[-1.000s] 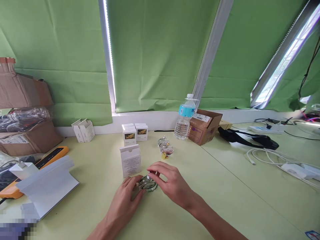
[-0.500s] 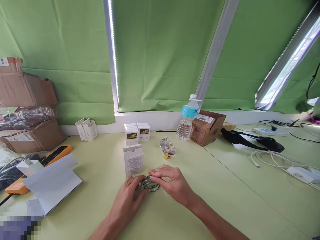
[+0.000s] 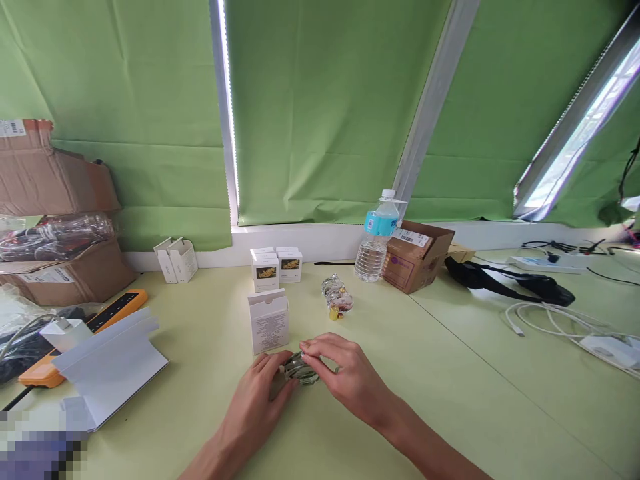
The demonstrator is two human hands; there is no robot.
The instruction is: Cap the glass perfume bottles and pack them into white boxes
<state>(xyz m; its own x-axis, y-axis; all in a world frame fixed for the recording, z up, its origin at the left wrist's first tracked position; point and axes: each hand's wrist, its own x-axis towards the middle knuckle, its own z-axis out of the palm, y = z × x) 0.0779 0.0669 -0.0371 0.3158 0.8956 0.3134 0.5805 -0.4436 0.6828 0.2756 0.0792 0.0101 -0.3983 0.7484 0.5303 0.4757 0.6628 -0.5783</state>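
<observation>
A small, shiny, clear-and-dark object (image 3: pixel 301 371), glass-like with ridges, rests on the table between my hands; its exact kind is unclear. My left hand (image 3: pixel 259 390) grips its left side between thumb and fingers. Thumb and fingertips of my right hand (image 3: pixel 344 373) pinch at its top right edge; whatever small part they hold is hidden. Just behind stands an upright white box (image 3: pixel 269 323) with printed text and an open top. Farther back lies a similar shiny piece (image 3: pixel 337 293) with a small gold part (image 3: pixel 334 313) at its near end.
Small white boxes (image 3: pixel 266 272) stand near the wall, with more white cartons (image 3: pixel 177 260) to their left. A water bottle (image 3: pixel 377 237) and a cardboard box (image 3: pixel 417 257) are at the back. Left are an orange power strip (image 3: pixel 43 371) and folded white card (image 3: pixel 113 373); right, white cables (image 3: pixel 545 317).
The view has shifted slightly. My right thumb and fingers have moved a little at the shiny object's edge; my left hand keeps its grip.
</observation>
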